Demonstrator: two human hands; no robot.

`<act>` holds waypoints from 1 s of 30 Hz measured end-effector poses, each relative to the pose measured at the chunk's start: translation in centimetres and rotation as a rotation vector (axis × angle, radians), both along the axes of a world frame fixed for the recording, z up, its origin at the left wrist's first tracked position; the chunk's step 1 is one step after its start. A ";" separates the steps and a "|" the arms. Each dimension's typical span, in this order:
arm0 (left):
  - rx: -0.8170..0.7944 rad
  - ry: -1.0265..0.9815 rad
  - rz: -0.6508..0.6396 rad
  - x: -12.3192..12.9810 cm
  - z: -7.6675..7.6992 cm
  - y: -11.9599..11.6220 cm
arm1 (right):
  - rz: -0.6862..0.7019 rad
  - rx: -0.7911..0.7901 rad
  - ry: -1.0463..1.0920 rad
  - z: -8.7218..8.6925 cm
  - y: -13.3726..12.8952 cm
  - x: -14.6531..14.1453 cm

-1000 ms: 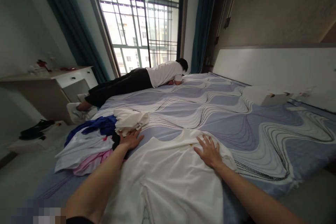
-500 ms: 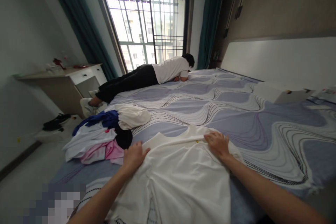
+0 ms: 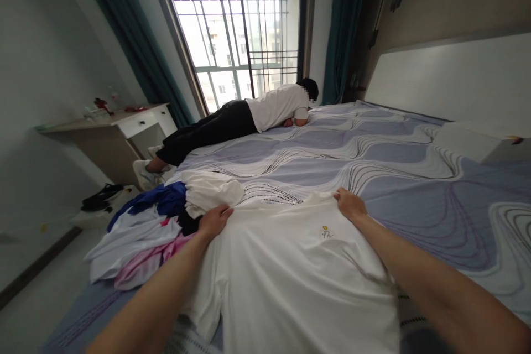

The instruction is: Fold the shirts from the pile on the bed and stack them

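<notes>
Since half a second ago, our left hand (image 3: 215, 219) and right hand (image 3: 351, 206) have drawn the white shirt (image 3: 286, 282) straighter across its shoulders, and the folds that lay over its chest have opened out.

Beneath everything we see the bed (image 3: 477, 193), its blue-grey cover patterned with wavy white bands. At the far side stands the barred window (image 3: 224, 44), between dark green curtains (image 3: 114, 38); on the right is the white headboard (image 3: 452, 72). To the far left we have a desk (image 3: 97, 135) with small items on it.

Another person (image 3: 274, 109), in a white top and black trousers, lies along the far edge of the bed.

Our shirt lies at the near edge, between our arms, its neckline toward the far side. Just left of it sits a heap of clothes: blue (image 3: 161, 199), cream (image 3: 213, 191), white (image 3: 124, 243) and pink (image 3: 178, 249) pieces. A white box (image 3: 470, 138) rests near the headboard.

Our left fingers pinch the shirt's left shoulder beside the cream piece; our right fingers grasp its right shoulder. Smallest is a yellow-topped motif (image 3: 327, 232) on the shirt's right chest.
</notes>
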State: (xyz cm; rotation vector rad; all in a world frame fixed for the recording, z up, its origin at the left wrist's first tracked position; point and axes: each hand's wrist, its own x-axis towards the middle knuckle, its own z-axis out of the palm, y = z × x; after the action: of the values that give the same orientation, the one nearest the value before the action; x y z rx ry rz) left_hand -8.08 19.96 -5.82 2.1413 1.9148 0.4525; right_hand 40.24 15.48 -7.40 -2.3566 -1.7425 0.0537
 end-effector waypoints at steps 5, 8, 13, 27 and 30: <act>-0.041 -0.044 -0.095 -0.3 -0.7 4.8 | 0.015 -0.035 0.009 -0.9 4.8 0.6; -0.069 -0.031 -0.112 -0.4 -0.4 5.9 | 0.027 -0.074 0.016 -0.6 6.8 0.7; -0.079 0.087 0.028 3.5 2.3 4.2 | 0.022 -0.120 -0.007 1.4 6.4 -1.3; 0.211 0.213 -0.030 9.3 -3.5 -31.8 | 0.416 0.033 0.215 0.4 -22.1 -8.1; 0.220 0.177 0.272 7.6 -2.7 -35.3 | 0.040 0.242 0.329 0.3 -27.5 -6.0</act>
State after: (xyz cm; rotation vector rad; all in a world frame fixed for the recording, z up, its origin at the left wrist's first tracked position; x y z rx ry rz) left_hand -0.48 -15.37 -8.55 2.1181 2.3716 0.5637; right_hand 34.20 -12.02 -7.12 -2.0097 -1.5428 0.2120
